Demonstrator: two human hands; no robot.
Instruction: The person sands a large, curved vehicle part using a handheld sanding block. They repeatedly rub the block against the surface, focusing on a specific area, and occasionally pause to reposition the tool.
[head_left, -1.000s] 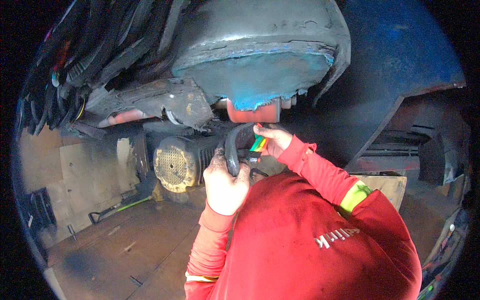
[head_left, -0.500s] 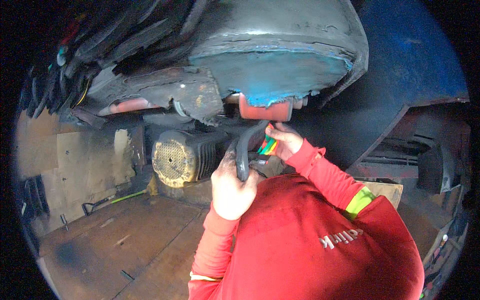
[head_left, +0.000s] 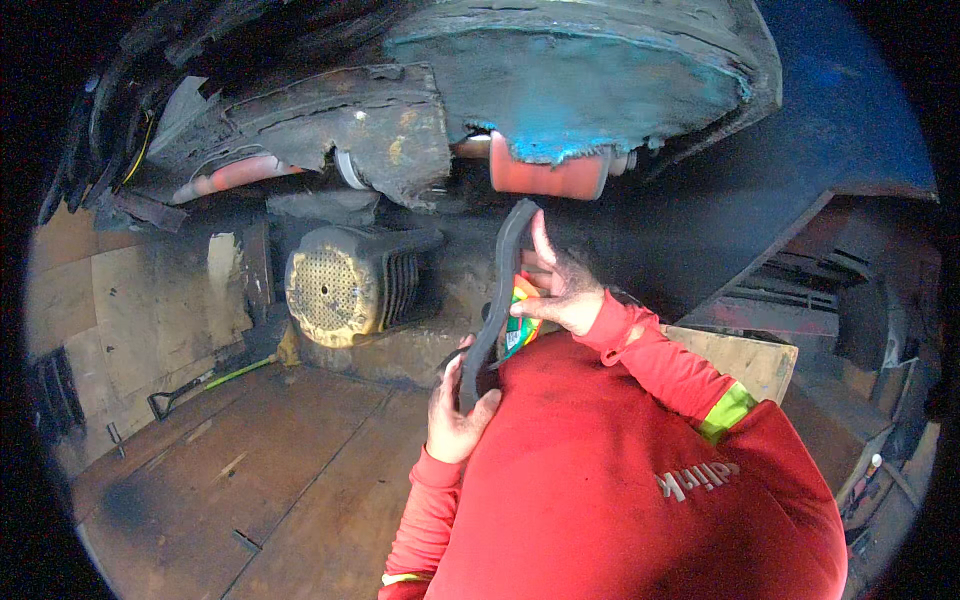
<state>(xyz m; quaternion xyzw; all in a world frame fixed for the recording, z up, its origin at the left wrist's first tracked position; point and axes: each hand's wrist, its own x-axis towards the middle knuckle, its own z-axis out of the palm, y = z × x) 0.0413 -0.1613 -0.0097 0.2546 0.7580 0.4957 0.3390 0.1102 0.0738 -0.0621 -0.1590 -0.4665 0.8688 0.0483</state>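
A sandal [head_left: 492,300] stands tilted in front of my chest, seen edge-on, with a thick dark curved sole and a green, yellow and red strap [head_left: 522,318] on its right side. My left hand [head_left: 456,415] is wrapped round its lower end. Higher up, my right hand [head_left: 565,290] grips it from the right, thumb on the strap and a finger reaching toward the sole's upper tip. Just above that tip in the picture is a reddish roller [head_left: 550,180], partly under a worn blue-grey hood [head_left: 590,95]. Whether sole and roller touch, I cannot tell.
A dusty ribbed motor [head_left: 325,285] with a perforated yellowish cover sits behind, to the left. Another reddish roller [head_left: 240,178] shows under the ragged guard [head_left: 340,120]. A green-handled tool [head_left: 210,385] lies by the left wall. Dark blue machine panel [head_left: 850,120] rises at right.
The sandal has turned more upright, and its strap shows more. My right hand has opened out along it; my left has shifted lower. The machine sits higher in view.
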